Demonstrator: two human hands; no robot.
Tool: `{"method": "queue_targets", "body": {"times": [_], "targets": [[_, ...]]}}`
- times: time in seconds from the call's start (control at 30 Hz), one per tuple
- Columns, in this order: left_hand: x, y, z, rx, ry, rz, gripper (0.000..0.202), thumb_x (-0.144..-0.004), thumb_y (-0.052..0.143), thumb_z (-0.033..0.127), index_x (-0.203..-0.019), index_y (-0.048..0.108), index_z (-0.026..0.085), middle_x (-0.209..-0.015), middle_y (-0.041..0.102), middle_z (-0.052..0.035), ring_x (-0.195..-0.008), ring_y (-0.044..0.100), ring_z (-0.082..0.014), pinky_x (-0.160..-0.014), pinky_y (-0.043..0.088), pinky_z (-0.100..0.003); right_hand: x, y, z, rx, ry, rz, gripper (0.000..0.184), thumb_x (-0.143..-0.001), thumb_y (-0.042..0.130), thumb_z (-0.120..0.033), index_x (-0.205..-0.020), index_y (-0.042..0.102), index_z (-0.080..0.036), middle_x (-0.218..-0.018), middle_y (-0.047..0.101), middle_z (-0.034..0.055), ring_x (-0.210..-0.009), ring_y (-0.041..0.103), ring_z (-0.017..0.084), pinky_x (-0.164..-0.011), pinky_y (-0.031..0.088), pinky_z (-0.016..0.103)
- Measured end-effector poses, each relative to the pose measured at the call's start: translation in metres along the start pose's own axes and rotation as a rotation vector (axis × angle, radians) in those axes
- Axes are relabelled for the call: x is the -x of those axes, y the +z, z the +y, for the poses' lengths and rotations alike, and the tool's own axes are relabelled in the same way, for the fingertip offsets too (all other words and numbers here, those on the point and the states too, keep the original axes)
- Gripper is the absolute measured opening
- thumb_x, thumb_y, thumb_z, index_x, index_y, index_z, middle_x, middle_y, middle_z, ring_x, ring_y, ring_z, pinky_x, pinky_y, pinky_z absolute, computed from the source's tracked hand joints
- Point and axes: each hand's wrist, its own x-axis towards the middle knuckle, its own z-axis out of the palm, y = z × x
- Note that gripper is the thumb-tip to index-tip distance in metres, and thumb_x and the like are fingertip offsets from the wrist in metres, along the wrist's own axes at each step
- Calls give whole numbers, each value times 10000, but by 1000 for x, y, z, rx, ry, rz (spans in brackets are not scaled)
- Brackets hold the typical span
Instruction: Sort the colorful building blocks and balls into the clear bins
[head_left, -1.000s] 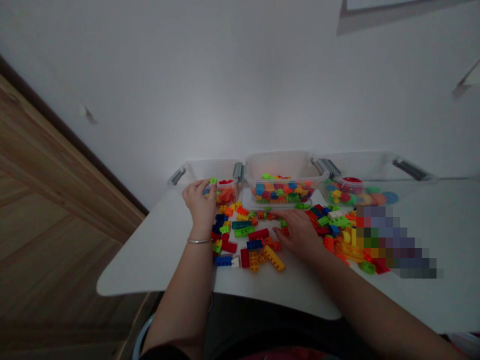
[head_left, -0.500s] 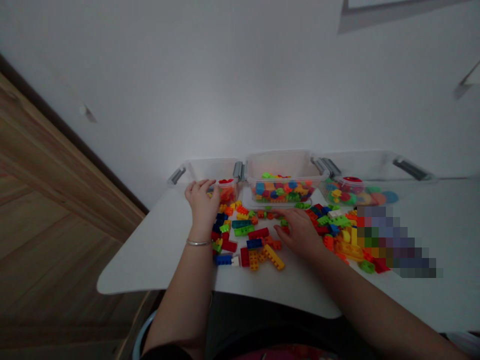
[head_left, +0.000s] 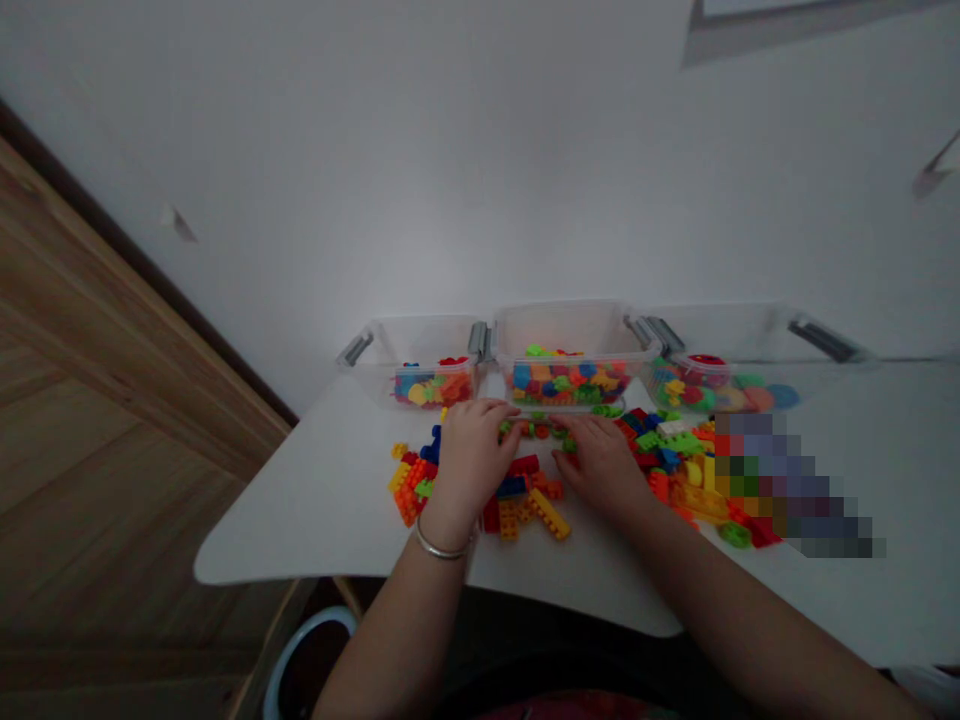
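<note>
Many coloured plastic bricks [head_left: 529, 500] lie scattered on a white table [head_left: 315, 510]. My left hand [head_left: 472, 455], with a silver bracelet at the wrist, rests palm down on the bricks, fingers curled over small pieces near the middle bin. My right hand [head_left: 600, 460] lies beside it on the pile, fingers bent over small green and red pieces. What either hand holds, if anything, is hidden under the fingers. Three clear plastic bins stand at the back: a left bin [head_left: 390, 345], a middle bin [head_left: 570, 325] and a right bin [head_left: 750, 330], each with coloured pieces inside.
A white wall rises behind the bins. A wooden door and floor lie to the left. A larger heap of bricks [head_left: 690, 470] spreads right of my right hand, partly behind a blurred patch. A round pale-blue rim [head_left: 289, 660] shows under the table's near edge.
My left hand left the left bin's rim, where it had a small green brick, and came down and right onto the pile. Some orange and yellow bricks shifted left. My right hand hardly moved.
</note>
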Motion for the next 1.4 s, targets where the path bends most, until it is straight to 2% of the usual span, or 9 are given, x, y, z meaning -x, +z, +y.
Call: {"method": "queue_targets", "body": {"times": [0.1, 0.27, 0.47, 0.57, 0.7, 0.77, 0.87, 1.17, 1.4], "targets": [[5, 9, 14, -84, -31, -73, 191, -898, 603, 327, -1013, 729, 240, -977, 732, -52, -976, 624, -252, -910, 446, -418, 0, 0, -1, 40, 14, -18, 417, -816, 583, -206, -1224, 610, -126, -1132, 686, 125, -1081, 576, 273, -995, 437, 435], [5, 19, 17, -130, 43, -143, 219, -919, 572, 359, -1021, 716, 229, -1002, 711, -61, -992, 590, -254, -903, 444, -403, 1, 0, -4, 192, 40, -53, 480, -802, 598, -206, -1274, 597, -118, -1155, 679, 134, -1124, 548, 297, -1048, 389, 445], [5, 35, 12, -188, 121, -109, 355, -922, 545, 465, -1176, 670, 251, -1274, 625, -84, -1228, 475, -322, -1071, 330, -523, 3, 2, -4, 213, 32, -95, 479, -804, 586, -207, -1276, 604, -135, -1205, 670, 110, -1164, 522, 296, -1093, 345, 452], [8, 40, 10, -180, 127, -117, 397, -948, 471, 505, -1178, 679, 256, -1313, 609, -82, -1276, 441, -340, -1104, 285, -551, 3, 2, -2, 184, 28, -115, 463, -804, 581, -207, -1262, 615, -145, -1209, 671, 97, -1164, 519, 292, -1090, 348, 448], [7, 38, 9, -146, 121, -145, 378, -920, 536, 491, -1147, 692, 232, -1224, 650, -81, -1222, 477, -316, -1079, 333, -508, 3, 2, 0, 174, 25, -122, 440, -800, 591, -213, -1235, 629, -159, -1189, 677, 96, -1163, 519, 286, -1078, 358, 452], [5, 35, 8, -121, 110, -163, 312, -917, 557, 447, -1066, 721, 227, -1132, 676, -73, -1145, 518, -281, -1033, 384, -457, 2, 2, 0, 169, 17, -119, 418, -797, 599, -217, -1209, 639, -166, -1187, 677, 94, -1161, 520, 282, -1068, 367, 447], [2, 32, 7, -110, 46, -174, 281, -952, 500, 359, -982, 740, 216, -1001, 689, -73, -1024, 561, -243, -949, 436, -404, 1, 4, 1, 157, 11, -120, 373, -799, 599, -216, -1165, 657, -173, -1178, 683, 89, -1150, 528, 274, -1056, 379, 437], [2, 36, 4, -128, 20, -222, 283, -947, 491, 260, -1118, 716, 270, -1123, 664, -55, -1063, 553, -220, -948, 427, -363, 0, 4, 0, 122, -17, -136, 348, -808, 591, -182, -1144, 679, -195, -1166, 688, 69, -1128, 531, 269, -1033, 392, 443], [1, 29, 3, -202, -99, -252, 217, -891, 586, 341, -997, 748, 242, -966, 700, -75, -960, 598, -261, -857, 443, -399, -1, 4, 0, 92, -23, -151, 348, -827, 582, -183, -1159, 684, -199, -1173, 691, 58, -1129, 531, 261, -1032, 399, 438]]}}
